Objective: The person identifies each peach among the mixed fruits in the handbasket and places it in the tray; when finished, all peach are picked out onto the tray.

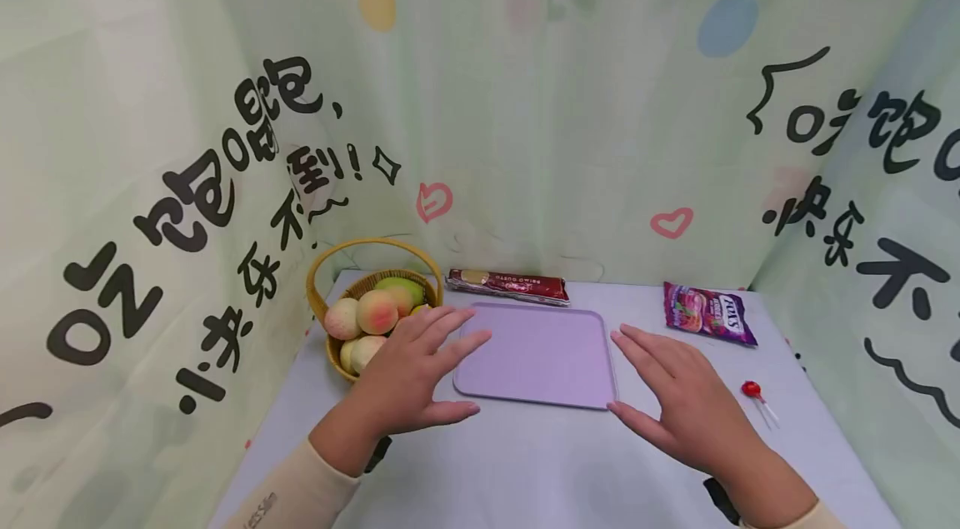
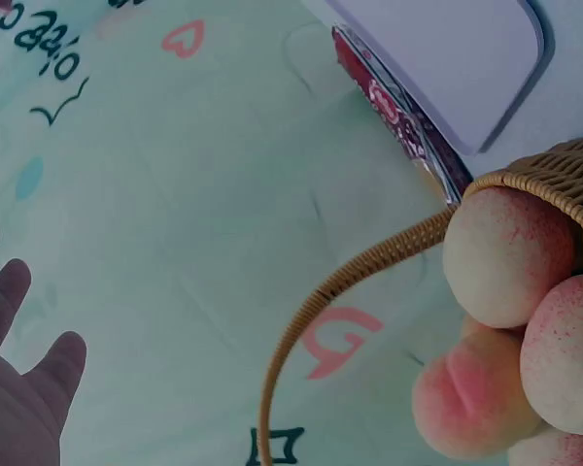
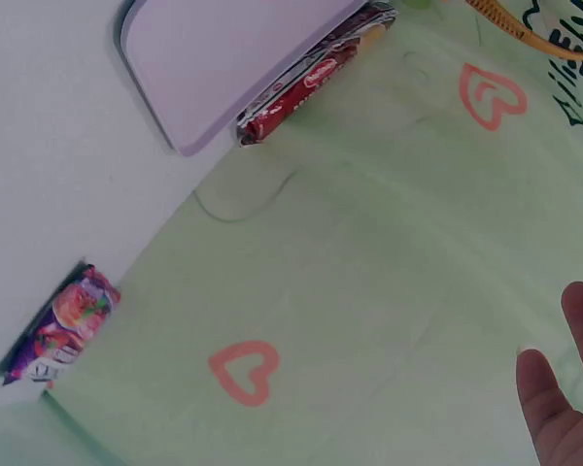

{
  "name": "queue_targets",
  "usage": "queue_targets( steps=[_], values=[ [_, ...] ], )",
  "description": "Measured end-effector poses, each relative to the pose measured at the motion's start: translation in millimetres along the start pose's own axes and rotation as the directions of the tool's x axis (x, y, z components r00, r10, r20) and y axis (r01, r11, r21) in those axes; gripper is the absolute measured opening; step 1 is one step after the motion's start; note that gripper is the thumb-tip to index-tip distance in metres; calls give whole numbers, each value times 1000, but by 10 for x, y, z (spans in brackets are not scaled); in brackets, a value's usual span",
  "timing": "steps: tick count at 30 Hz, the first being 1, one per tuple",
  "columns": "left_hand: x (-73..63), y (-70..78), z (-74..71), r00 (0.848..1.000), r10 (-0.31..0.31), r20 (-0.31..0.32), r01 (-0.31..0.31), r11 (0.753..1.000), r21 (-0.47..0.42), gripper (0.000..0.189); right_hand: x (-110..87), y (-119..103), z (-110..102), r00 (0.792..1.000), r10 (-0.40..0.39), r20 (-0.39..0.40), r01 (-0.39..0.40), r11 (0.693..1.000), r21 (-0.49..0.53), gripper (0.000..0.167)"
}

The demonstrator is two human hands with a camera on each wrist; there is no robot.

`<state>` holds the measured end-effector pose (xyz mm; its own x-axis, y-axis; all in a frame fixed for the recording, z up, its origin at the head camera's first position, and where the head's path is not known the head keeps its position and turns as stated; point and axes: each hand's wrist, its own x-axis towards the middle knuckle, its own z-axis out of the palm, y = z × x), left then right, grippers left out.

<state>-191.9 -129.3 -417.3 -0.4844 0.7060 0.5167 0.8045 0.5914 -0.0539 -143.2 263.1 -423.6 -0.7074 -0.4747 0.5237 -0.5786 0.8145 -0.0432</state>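
Note:
Both hands are held over the table with fingers straight and spread, holding nothing. In the head view the left hand (image 1: 416, 371) overlaps the right side of a wicker basket (image 1: 322, 308) of fruit and the left edge of a lilac tray (image 1: 536, 354). Several peaches (image 1: 377, 312) and a green fruit (image 1: 405, 289) fill the basket, partly hidden by that hand. The right hand (image 1: 686, 391) is just right of the tray, its fingertips near the tray's right edge. Only some fingers of the left hand (image 2: 29, 369) and the right hand (image 3: 564, 398) show in the wrist views.
Behind the tray lies a long dark red snack packet (image 1: 510, 286). A purple candy bag (image 1: 708, 312) is at the back right, with a red lollipop (image 1: 752, 390) nearer the front. Printed curtains (image 1: 555, 137) enclose the table (image 1: 480, 471) at the back and sides.

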Motion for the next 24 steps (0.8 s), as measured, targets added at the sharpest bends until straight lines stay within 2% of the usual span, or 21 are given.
queue_targets(
  steps=[4, 7, 13, 19, 24],
  values=[
    [-44, -94, 21, 998, -48, -43, 46, 998, -44, 88, 27, 30, 108, 993, 119, 23, -120, 991, 58, 89],
    [-62, -161, 30, 993, -88, -83, 82, 993, -80, 89, 44, 69, 194, 982, 185, 39, -188, 978, 94, 87],
    [-118, -301, 57, 969, -207, -132, 192, 975, -115, 92, 45, 197, 425, 953, 289, 94, -301, 937, 176, 83],
    [-191, -424, 97, 938, -321, -130, 303, 943, -141, 87, 12, 332, 691, 901, 397, 177, -429, 876, 220, 84],
    [-231, -511, 142, 916, -377, -134, 355, 921, -162, 82, -18, 432, 900, 840, 473, 265, -531, 815, 230, 88]
  ],
)
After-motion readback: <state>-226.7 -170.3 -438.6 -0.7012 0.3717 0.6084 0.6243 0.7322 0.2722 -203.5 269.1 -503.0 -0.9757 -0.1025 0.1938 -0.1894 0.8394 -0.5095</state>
